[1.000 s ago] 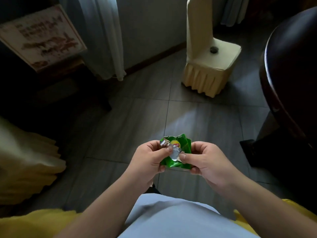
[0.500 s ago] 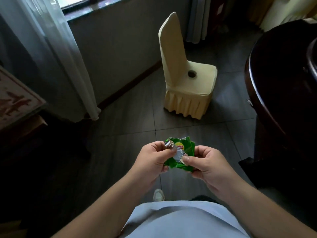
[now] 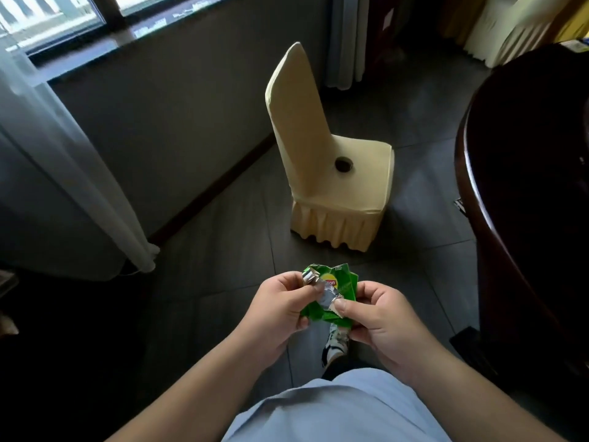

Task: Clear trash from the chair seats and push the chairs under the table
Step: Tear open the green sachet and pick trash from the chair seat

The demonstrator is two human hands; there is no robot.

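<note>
While both hands (image 3: 331, 314) pinch crinkled green foil wrapper (image 3: 334, 290), glossy.

- The dark round wooden table (image 3: 510, 173) runs off my right edge; I see only its curved rim and part of its top.
- The crumpled green foil wrapper (image 3: 342, 287) is partly covered by the fingers (image 3: 314, 290) of my left hand (image 3: 280, 311) and by my right hand (image 3: 382, 317); its logo is partly cut off by a fold.
- The small dark round object (image 3: 343, 164) on the cream-covered chair (image 3: 334, 173) is too small to identify.
- The chair's pleated skirt hides its legs.
- My white patterned shoe (image 3: 334, 346) shows only partly, between my hands and shirt.
</note>
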